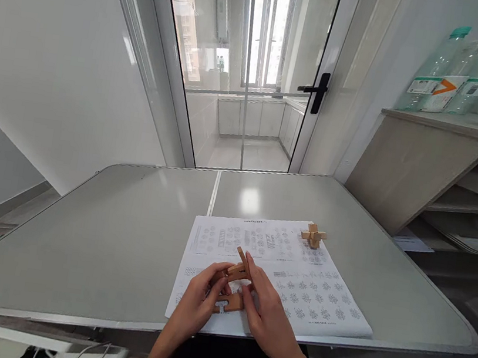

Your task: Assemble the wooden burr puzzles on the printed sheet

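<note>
A: What are the two hands doing?

B: The left hand (pixel 195 306) and right hand (pixel 267 318) are meeting over a paper sheet (pixel 320 300) that is lying on a pale grey counter (pixel 124 234). The fingers of both hands are curling inward and pinching a small cluster of wooden bars (pixel 238 270) between their tips. Two bars are showing there, one of them sticking up past the fingertips.

A: Is there any more wood?

B: A third piece, a flat bar (pixel 231 305) with square notches, is lying on the sheet just beneath the fingers, between the two hands. Well beyond the right fingertips, one wooden cross (pixel 313 236) of interlocked bars is sitting near the sheet's far corner. All the wood is looking light, plain and square-edged.

A: Is anything readable?

B: The single sheet is carrying rows of small grey diagrams and a title line, all too small to read. Far to the right of the fingers, clear plastic bottles (pixel 436 70) are leaning on a shelf unit (pixel 419 163). Two green caps are showing, and one label is bearing an orange arrow, with its writing blurred.
</note>
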Demonstrator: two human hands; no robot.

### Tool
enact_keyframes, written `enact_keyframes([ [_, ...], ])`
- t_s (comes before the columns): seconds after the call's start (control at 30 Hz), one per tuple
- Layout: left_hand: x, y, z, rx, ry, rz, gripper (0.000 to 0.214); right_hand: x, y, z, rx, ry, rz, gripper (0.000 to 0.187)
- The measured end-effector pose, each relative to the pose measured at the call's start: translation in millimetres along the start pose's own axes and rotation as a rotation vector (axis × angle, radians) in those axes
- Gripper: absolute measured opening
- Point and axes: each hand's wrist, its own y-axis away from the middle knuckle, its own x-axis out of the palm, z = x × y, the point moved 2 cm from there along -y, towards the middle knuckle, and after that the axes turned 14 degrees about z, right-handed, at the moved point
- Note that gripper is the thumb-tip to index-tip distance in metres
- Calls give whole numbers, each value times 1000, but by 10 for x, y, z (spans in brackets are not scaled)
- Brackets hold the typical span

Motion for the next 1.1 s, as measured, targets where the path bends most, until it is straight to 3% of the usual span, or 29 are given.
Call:
enact_keyframes([
  [0.8, 37, 9, 0, -56, 127, 52, 48, -10, -18, 45, -25, 70, 96, 75],
  [1.1, 74, 9, -29, -50, 125, 108, 48, -9, 9, 60, 0, -16, -24, 68],
])
